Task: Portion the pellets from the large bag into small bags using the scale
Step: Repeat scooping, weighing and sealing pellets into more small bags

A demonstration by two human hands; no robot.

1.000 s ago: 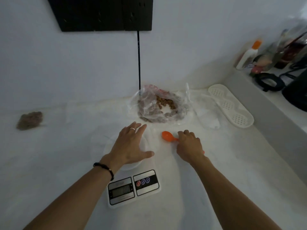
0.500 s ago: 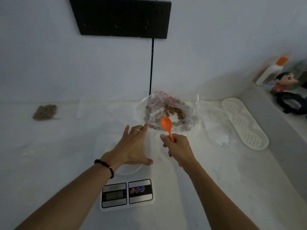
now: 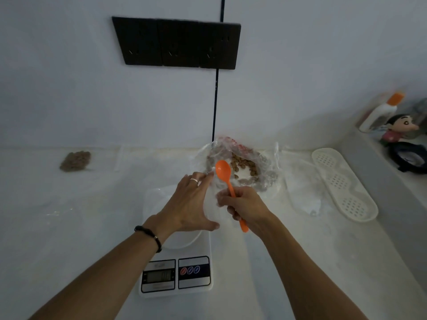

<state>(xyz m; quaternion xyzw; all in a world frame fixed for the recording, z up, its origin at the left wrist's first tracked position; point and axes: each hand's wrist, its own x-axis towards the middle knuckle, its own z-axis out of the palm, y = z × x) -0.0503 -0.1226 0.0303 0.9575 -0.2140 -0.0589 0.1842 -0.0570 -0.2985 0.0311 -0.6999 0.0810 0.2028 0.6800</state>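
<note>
The large clear bag of brown pellets [image 3: 245, 163] lies open on the white counter near the wall. In front of it stands a white kitchen scale [image 3: 176, 274] with a clear small bag [image 3: 153, 199] spread over its round platform. My left hand [image 3: 190, 202] rests flat on that small bag with fingers straight, fingertips near the large bag's edge. My right hand [image 3: 245, 206] grips the handle of an orange spoon [image 3: 223, 170]. The spoon's empty bowl is raised over the near rim of the large bag.
A small filled bag of pellets [image 3: 75, 160] lies far left by the wall. Another clear bag [image 3: 305, 192] and a white perforated tray [image 3: 344, 184] lie right of the large bag. A raised ledge on the right holds a bottle [image 3: 379, 113] and a figurine [image 3: 399, 129]. A black cable [image 3: 216, 100] hangs down the wall.
My right hand picked the orange spoon up off the counter and lifted it toward the large bag. My left hand stayed flat on the small bag on the scale.
</note>
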